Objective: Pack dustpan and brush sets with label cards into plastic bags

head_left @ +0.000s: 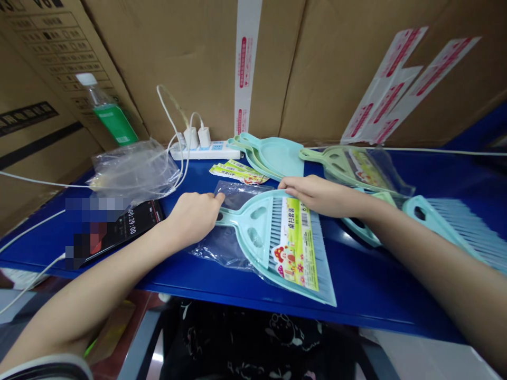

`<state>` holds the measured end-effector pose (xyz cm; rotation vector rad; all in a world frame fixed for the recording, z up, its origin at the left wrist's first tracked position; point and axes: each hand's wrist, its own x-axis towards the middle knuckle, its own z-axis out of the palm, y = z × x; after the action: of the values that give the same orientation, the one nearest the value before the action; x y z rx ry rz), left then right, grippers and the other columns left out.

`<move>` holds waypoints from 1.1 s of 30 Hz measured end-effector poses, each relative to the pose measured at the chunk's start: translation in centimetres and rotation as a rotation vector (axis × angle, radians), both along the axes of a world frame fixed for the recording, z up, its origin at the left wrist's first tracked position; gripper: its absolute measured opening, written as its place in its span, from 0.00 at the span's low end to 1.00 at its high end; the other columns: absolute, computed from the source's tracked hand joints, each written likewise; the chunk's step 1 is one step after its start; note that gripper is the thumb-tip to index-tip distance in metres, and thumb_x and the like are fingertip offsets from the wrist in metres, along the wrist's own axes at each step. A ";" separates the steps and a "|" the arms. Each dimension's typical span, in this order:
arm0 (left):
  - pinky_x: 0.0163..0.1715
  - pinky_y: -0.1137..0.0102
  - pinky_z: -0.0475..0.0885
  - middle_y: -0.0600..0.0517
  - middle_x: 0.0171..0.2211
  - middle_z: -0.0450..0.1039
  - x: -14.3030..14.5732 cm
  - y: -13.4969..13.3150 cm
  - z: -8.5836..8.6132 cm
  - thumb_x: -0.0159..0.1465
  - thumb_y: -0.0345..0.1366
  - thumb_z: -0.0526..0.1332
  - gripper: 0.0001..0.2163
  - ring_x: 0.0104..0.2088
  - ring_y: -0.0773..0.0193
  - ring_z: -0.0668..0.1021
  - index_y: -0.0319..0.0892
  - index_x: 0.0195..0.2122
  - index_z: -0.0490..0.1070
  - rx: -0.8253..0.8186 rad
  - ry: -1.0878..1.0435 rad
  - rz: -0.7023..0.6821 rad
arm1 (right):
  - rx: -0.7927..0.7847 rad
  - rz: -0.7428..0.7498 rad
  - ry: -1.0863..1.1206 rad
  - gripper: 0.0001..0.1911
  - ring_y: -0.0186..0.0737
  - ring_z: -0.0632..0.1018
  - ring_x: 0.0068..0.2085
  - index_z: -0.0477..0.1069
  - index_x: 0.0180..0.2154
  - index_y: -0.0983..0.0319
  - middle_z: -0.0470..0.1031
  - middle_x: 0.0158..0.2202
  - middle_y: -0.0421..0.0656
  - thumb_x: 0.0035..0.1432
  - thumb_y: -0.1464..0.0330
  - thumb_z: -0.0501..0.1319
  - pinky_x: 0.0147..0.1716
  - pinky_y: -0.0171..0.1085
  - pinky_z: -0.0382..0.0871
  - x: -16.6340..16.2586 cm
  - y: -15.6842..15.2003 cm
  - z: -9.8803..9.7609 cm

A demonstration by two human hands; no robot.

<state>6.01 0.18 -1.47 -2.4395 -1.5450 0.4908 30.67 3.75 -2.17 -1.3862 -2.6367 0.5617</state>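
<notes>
A pale turquoise dustpan [245, 253] lies at the front of the blue table, its handle to the left. A matching brush [322, 253] rests in it, with a yellow-green printed label card [303, 248] across the bristles. My left hand [198, 217] is closed round the handle end. Fingers of my right hand [307, 191] are bent over the far rim of the dustpan; the thumb is hidden. A clear plastic bag [222, 250] spreads beneath the dustpan and handle; whether the dustpan is partly inside it I cannot tell.
Stacked dustpans [279, 153] and label cards [237, 171] lie behind. A bagged green set [356, 166] and loose brushes [455, 221] are at right. Left are a phone [130, 227], crumpled plastic bags [130, 169], a bottle [114, 121] and a power strip [217, 151] with cables. Cardboard stands behind.
</notes>
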 end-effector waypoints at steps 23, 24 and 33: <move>0.28 0.63 0.70 0.43 0.37 0.78 -0.1 -0.2 -0.2 0.66 0.26 0.48 0.15 0.35 0.49 0.82 0.36 0.50 0.68 0.002 0.031 -0.022 | 0.006 0.039 0.048 0.16 0.41 0.71 0.28 0.63 0.37 0.58 0.70 0.28 0.43 0.62 0.61 0.41 0.29 0.38 0.60 0.3 0.2 -0.5; 0.28 0.63 0.70 0.43 0.37 0.78 0.0 -0.2 -0.2 0.66 0.26 0.48 0.15 0.35 0.49 0.82 0.36 0.50 0.68 0.001 0.033 -0.023 | 0.008 0.040 0.050 0.15 0.40 0.70 0.28 0.63 0.37 0.58 0.70 0.27 0.42 0.62 0.61 0.41 0.29 0.38 0.60 0.3 0.2 -0.5; 0.27 0.63 0.69 0.43 0.36 0.78 0.0 -0.2 0.0 0.65 0.24 0.47 0.16 0.34 0.50 0.82 0.35 0.49 0.68 -0.014 0.035 -0.033 | 0.014 0.046 0.039 0.15 0.41 0.73 0.31 0.64 0.36 0.58 0.73 0.30 0.45 0.62 0.62 0.41 0.31 0.39 0.62 0.3 0.2 -0.4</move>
<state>6.05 0.02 -1.48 -2.4488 -1.4908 0.5365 30.96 3.93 -2.61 -1.3008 -2.6427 0.5676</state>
